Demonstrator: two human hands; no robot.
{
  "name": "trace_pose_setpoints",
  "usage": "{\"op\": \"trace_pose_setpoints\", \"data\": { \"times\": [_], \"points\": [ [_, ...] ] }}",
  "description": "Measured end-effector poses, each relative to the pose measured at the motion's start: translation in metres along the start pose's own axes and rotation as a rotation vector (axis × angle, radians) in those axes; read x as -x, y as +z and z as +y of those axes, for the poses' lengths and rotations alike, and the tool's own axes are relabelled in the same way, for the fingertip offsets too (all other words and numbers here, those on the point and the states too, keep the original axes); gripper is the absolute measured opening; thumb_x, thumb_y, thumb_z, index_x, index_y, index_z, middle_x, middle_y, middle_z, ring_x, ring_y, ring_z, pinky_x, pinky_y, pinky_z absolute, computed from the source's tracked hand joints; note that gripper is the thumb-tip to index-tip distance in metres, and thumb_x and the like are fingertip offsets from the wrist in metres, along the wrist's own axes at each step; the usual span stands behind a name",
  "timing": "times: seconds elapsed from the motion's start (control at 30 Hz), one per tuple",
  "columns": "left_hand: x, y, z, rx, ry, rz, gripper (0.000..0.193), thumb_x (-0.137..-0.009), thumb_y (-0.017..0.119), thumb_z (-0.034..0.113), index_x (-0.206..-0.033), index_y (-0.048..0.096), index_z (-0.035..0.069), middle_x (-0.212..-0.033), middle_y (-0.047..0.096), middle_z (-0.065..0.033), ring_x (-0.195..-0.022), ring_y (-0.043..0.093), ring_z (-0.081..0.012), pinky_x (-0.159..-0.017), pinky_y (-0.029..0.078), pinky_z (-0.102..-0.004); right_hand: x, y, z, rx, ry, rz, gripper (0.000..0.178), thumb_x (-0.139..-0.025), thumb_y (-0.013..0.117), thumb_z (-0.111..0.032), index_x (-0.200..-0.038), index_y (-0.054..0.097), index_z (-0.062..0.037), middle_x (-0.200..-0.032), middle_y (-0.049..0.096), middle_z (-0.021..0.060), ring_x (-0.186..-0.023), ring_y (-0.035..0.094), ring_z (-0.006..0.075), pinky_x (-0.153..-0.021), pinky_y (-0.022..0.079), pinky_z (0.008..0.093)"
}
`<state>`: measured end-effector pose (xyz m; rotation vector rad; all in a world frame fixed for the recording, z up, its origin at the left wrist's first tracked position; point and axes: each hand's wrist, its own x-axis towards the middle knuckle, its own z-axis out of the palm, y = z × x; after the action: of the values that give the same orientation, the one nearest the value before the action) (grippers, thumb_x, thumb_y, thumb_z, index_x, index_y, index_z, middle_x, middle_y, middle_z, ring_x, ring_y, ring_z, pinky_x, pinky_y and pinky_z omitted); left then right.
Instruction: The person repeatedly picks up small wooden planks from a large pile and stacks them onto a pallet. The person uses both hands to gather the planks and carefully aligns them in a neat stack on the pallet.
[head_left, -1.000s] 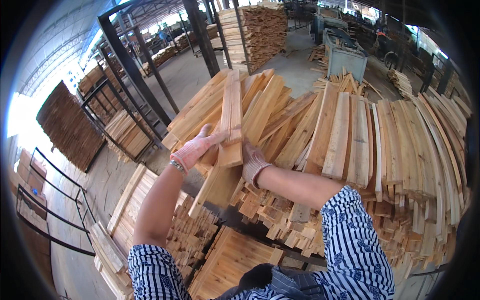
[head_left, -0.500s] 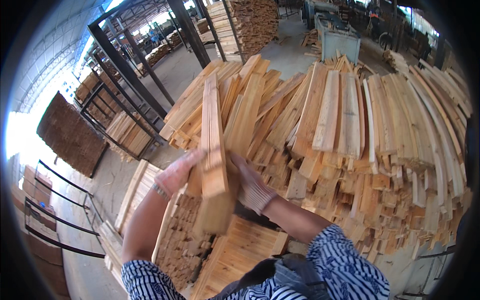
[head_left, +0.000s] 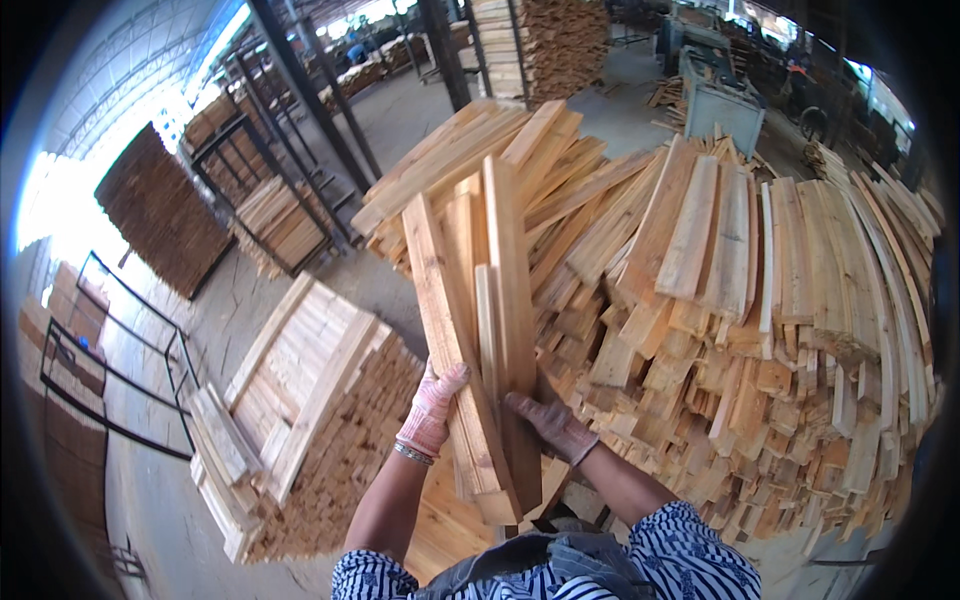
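Between my hands is a bundle of wooden boards (head_left: 445,325), held lengthwise with the near ends close to my body. My gloved left hand (head_left: 434,408) is closed around the bundle's left side, thumb on top of the left board. From the right, my gloved right hand (head_left: 556,428) grips the outer side of a taller, darker-sided board (head_left: 513,270) set on edge. A narrower strip (head_left: 487,335) sits between these two boards. Part of the fingers of both hands is hidden behind the wood. Below the bundle shows a flat wooden surface (head_left: 440,525).
A large loose pile of boards (head_left: 690,360) spreads across the right. To the left stands a neat stack of boards (head_left: 320,400). Black metal frames (head_left: 115,375) and a tall brown stack (head_left: 165,215) stand farther left. A pale machine (head_left: 722,110) is behind the pile.
The boards in my hands have fanned apart and tilted, their far ends leaning left. My hands have shifted right and nearer in the view, and more of the neat left stack shows.
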<state>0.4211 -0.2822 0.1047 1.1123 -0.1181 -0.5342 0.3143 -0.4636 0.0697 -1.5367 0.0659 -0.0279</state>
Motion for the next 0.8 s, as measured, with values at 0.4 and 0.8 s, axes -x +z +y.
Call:
{"op": "trace_pose_setpoints", "data": {
  "times": [0.4, 0.8],
  "points": [
    [0.194, -0.024, 0.012, 0.388, 0.11, -0.104, 0.075, -0.082, 0.081, 0.037, -0.14, 0.045, 0.006, -0.12, 0.062, -0.0064, -0.11, 0.062, -0.0222, -0.096, 0.051, -0.0402, 0.052, 0.048, -0.099, -0.076, 0.002, -0.302, 0.086, -0.087, 0.076, -0.027, -0.153, 0.027, -0.0023, -0.137, 0.054, 0.0093, -0.126, 0.05, 0.0202, -0.11, 0.039, 0.0331],
    [0.333, -0.058, -0.148, 1.251, -0.429, 0.424, 0.059, -0.093, 0.07, 0.031, -0.141, 0.047, 0.005, -0.139, 0.055, -0.0175, -0.129, 0.052, -0.0351, -0.113, 0.038, -0.0529, 0.108, 0.152, 0.025, 0.347, 0.898, -0.833, 0.057, -0.096, 0.063, -0.04, -0.14, 0.049, -0.0056, -0.118, 0.066, 0.01, -0.098, 0.066, 0.0159, -0.084, 0.056, 0.0306]
  ]
}}
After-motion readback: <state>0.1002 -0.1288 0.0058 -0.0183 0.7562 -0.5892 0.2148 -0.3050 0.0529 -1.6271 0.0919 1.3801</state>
